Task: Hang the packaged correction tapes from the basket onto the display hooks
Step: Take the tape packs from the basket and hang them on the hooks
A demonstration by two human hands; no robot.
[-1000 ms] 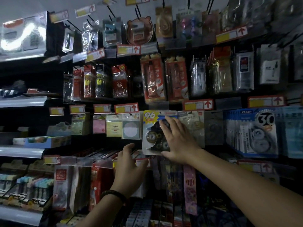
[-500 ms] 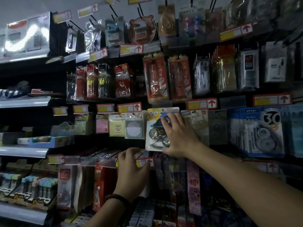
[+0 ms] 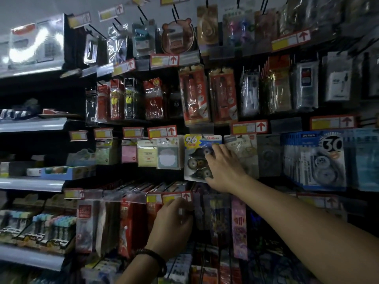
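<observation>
At the hooks (image 3: 142, 13), right hand (image 3: 223, 169) presses flat on one tape pack (image 3: 193, 158); left hand (image 3: 172, 224): grip unclear.

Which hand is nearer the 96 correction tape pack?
Right. The right hand rests on the 96 correction tape pack; the left hand is below it, at the red price tag.

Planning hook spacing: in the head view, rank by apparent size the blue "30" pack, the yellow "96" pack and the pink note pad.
1. blue "30" pack, slightly largest; its stack juts forward, so that lead is unsure.
2. yellow "96" pack.
3. pink note pad, clearly smallest.
</observation>
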